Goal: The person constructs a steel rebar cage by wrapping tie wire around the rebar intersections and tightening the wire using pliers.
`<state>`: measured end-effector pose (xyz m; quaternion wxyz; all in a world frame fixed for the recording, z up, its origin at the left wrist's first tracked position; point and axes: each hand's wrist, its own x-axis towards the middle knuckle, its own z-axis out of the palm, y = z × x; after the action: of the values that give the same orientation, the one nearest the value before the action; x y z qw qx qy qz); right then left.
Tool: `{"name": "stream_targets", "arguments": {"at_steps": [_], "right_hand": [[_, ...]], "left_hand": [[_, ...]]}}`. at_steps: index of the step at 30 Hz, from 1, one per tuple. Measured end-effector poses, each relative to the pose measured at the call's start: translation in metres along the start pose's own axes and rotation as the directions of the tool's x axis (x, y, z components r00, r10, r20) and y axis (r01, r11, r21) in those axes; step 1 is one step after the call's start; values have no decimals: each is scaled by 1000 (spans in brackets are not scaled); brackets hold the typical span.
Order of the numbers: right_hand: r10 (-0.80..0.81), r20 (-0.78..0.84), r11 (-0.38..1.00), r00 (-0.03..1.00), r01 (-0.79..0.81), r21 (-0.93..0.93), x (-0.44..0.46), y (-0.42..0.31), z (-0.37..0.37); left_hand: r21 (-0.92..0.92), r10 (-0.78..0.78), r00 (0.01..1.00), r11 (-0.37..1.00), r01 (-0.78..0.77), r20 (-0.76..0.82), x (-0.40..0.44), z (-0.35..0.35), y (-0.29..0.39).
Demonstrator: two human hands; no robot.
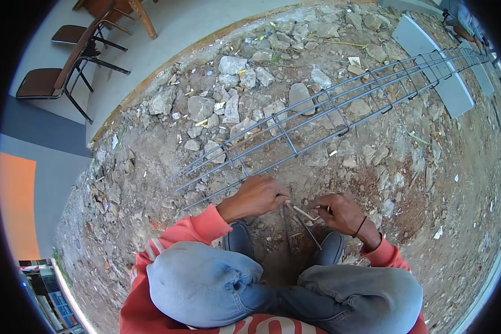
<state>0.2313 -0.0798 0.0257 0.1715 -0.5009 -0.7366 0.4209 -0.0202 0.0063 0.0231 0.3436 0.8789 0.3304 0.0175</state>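
A long cage of thin steel bars (295, 152) lies slantwise across stony, rubble-strewn ground (167, 150). Just on the wearer's side of the cage's near end, two bare hands work close together. The left hand (261, 196) is pinched closed at the upper end of thin metal rods (312, 231), which slope down between two dark shoes (329, 248), also on the wearer's side of the cage. The right hand (342, 214), a little farther from the cage, has curled fingers beside a short pale stick (304, 212); whether its grip holds the stick, I cannot tell. Toward the cage's far end lies a pale board (456, 99), near another person (456, 23). Left of the cage, across the rubble, stand brown chairs (40, 82).
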Motion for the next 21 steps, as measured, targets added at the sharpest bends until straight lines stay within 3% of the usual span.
{"name": "stream_targets", "arguments": {"at_steps": [2,4,5,7,8,11,13,15,16,17,18,19,20,21], "right_hand": [[-19,-63,999,998,22,46,5,0,11],[288,-154,922,945,-229,313,12,-6,25],[299,-153,919,942,-242,311,14,1,31],[307,-368,869,877,-100,485,22,17,35],[311,-364,870,878,-109,481,23,20,33],[355,-281,863,891,-197,466,31,19,35],[314,-408,852,857,-65,519,45,9,44],[307,-376,863,874,-89,497,53,29,48],[303,-353,872,885,-109,477,57,42,52],[306,-353,870,884,-109,481,58,53,55],[475,-217,685,853,-203,700,58,65,57],[595,-43,440,803,-280,853,59,73,60],[598,-47,438,800,-278,855,62,80,64],[627,13,297,779,-255,920,66,83,68]], "left_hand": [[-78,70,996,994,-75,-59,16,9,2],[-99,27,998,995,-32,-52,29,4,7],[-114,-23,999,993,18,-41,34,-1,7],[-222,-65,992,974,40,-106,36,-14,-5],[-320,-123,977,945,62,-172,35,-19,-12],[-272,-108,972,961,48,-211,34,-2,-22],[-231,-103,963,972,44,-249,33,9,-30],[-123,-103,929,990,62,-355,32,17,-39],[-122,-105,930,990,65,-352,32,17,-41],[-209,-202,885,970,122,-420,34,16,-43],[-297,-298,828,940,167,-475,37,16,-45],[-294,-293,831,941,164,-473,42,17,-50],[-404,-387,839,887,225,-383,49,20,-57],[-501,-469,838,816,289,-281,54,23,-61]]}}
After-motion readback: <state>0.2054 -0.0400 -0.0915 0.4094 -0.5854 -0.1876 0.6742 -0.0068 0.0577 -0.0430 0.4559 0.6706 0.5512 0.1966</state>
